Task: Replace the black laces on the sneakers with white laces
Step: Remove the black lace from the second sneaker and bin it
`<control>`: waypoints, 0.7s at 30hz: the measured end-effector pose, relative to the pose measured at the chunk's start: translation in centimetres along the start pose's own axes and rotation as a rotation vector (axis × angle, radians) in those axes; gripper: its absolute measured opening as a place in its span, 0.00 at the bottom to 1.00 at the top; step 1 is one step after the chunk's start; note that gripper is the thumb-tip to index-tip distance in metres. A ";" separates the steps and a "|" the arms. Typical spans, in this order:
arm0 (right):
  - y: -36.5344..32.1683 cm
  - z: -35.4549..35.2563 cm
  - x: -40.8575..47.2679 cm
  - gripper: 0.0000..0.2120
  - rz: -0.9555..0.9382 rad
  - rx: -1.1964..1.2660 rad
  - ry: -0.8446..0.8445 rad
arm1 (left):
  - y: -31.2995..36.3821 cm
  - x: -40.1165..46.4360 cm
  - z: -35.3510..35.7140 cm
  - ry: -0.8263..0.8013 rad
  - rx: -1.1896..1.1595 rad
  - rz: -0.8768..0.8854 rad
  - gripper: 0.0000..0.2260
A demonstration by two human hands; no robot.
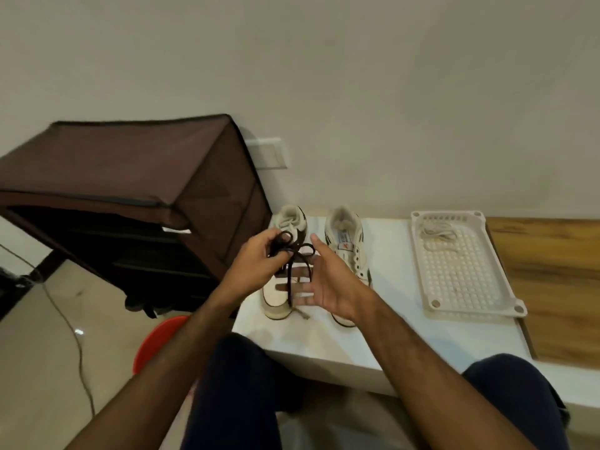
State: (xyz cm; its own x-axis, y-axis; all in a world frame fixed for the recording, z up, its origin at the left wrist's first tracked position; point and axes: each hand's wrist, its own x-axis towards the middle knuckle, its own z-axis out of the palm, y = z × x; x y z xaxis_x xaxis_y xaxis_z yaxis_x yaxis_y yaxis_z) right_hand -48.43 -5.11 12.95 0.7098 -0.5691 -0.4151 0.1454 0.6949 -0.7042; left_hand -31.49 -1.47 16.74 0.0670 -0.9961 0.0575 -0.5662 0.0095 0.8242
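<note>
Two white sneakers stand side by side on a white table, toes toward me. The left sneaker carries a black lace whose loops rise above it. My left hand pinches those loops over the shoe's tongue. My right hand hovers between the shoes with its fingers spread and blurred, close to the lace; I cannot tell whether it touches it. The right sneaker shows empty eyelets, partly hidden by my right hand. White laces lie bunched in a white perforated tray.
A brown fabric shoe rack stands left of the table. A red bucket and a thin cable are on the tiled floor. Wooden surface lies right of the tray. My knees are at the table's front edge.
</note>
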 end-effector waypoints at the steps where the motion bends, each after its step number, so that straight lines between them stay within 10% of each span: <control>1: -0.4 1.1 -0.1 0.33 0.023 0.071 -0.063 | 0.6 -0.1 -1.1 0.002 0.099 0.043 0.09; 5: -2.1 7.0 0.1 0.30 0.020 0.201 -0.148 | 3.6 -1.4 -5.1 -0.009 0.302 0.147 0.05; 9: -3.3 12.0 1.3 0.21 -0.038 0.289 -0.153 | 4.4 -2.8 -11.5 -0.096 0.780 0.145 0.24; 14: -4.4 20.3 3.3 0.09 -0.089 0.138 -0.184 | 1.8 -8.6 -19.9 0.161 -0.241 0.059 0.30; 17: -5.3 25.2 4.4 0.08 -0.148 0.081 -0.275 | -1.9 -11.3 -19.9 0.131 -0.454 0.039 0.40; 21: -5.4 32.2 6.3 0.08 -0.184 0.035 -0.396 | -4.8 -14.1 -19.2 0.054 -0.413 -0.041 0.09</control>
State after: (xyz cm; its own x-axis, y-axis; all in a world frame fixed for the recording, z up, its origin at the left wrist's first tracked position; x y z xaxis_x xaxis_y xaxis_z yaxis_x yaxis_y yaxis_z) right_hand -22.52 1.74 32.65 0.8783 -0.4774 -0.0273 0.3125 0.6163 -0.7228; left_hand -14.00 14.24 22.81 0.1319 -0.9904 0.0406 -0.1862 0.0155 0.9824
